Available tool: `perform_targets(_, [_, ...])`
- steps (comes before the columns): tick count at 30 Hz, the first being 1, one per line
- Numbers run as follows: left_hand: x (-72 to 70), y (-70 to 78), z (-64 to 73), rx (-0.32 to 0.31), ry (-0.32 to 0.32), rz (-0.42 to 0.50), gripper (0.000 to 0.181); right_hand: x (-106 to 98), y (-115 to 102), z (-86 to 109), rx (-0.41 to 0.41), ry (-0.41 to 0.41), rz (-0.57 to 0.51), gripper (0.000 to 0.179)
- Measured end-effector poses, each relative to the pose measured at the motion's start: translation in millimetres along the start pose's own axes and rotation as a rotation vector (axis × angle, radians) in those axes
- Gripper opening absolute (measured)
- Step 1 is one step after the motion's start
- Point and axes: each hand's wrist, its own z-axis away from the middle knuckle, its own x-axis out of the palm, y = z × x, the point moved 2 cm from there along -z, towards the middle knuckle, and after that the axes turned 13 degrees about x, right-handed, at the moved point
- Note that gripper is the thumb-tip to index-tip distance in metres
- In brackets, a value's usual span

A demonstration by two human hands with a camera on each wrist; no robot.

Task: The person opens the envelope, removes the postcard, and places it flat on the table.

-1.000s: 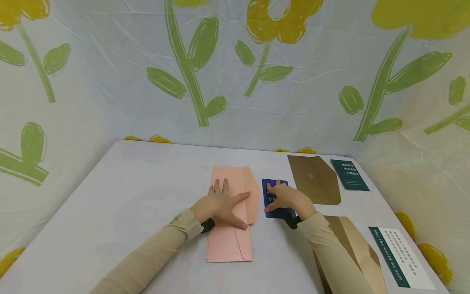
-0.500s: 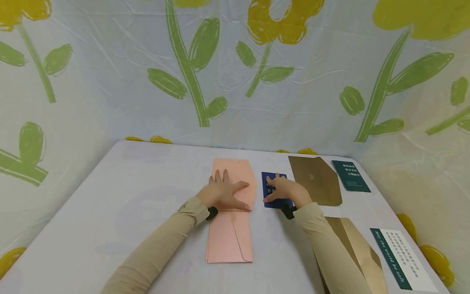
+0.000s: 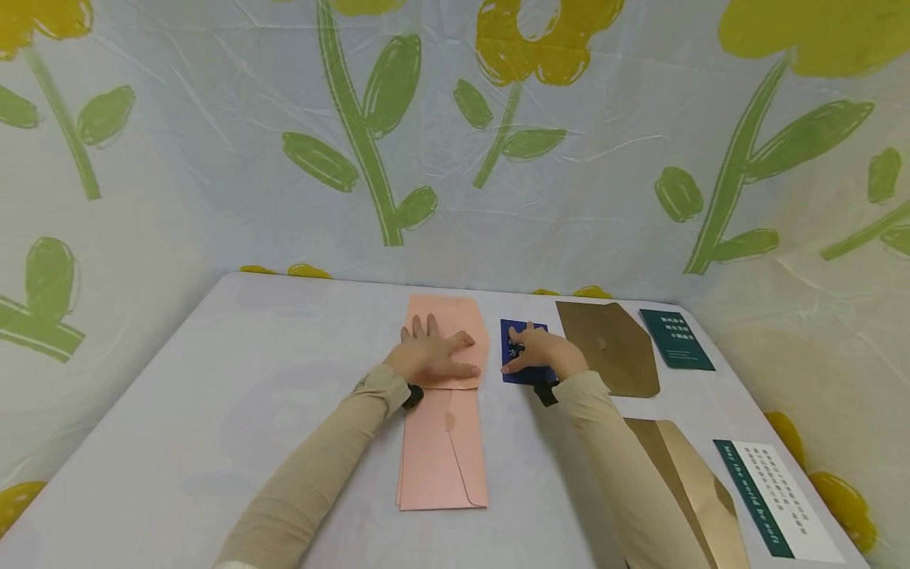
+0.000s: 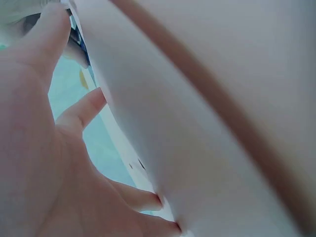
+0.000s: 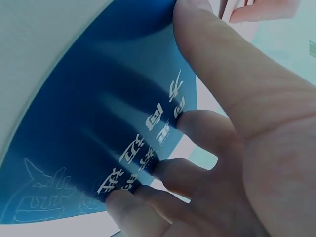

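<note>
My left hand (image 3: 435,354) lies with spread fingers on the upper pink envelope (image 3: 444,305), its fingertips touching the paper. Below it, partly overlapped, rests a lower pink envelope (image 3: 441,474) with its seam showing; a further edge peeks out on its left. My right hand (image 3: 543,352) touches a dark blue card (image 3: 510,378) with its fingertips spread over it. White printed characters show on the blue card (image 5: 98,89) in the right wrist view. The card lies flat, just right of the upper envelope and apart from it.
On the right side lie a brown envelope (image 3: 604,356) and a dark green card (image 3: 678,340). Nearer, a tan envelope (image 3: 700,482) is partly under the right forearm, beside a white-and-green card (image 3: 778,498). A flower-print curtain (image 3: 249,197) surrounds the white table (image 3: 213,427).
Both hands have moved away from me across the table. The upper pink envelope and the blue card slid along with them, exposing more of the lower pink envelope.
</note>
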Motion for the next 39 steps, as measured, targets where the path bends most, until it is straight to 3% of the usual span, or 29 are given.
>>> perform_targets(9, [-4.4,-13.3,-9.3,-0.053,0.015,0.017,0.061,-5.3,-3.3,-13.3,0.006,-0.002,0.010,0.091])
perform_targets(18, [-7.1,-34.5,-8.5,-0.073,0.007,0.033,0.058,-11.2,-9.6,-20.7,0.005,-0.013,0.034,0.090])
perform_targets(30, [-11.7,-71.4,13.2,-0.070,-0.027,0.068,0.055,-12.3,-16.1,-27.0,0.030,0.012,-0.027,0.091])
perform_targets(39, [-19.7,-94.6,38.2,-0.027,-0.013,0.095,0.053,-10.2,-29.0,-29.7,0.013,0.072,-0.123,0.089])
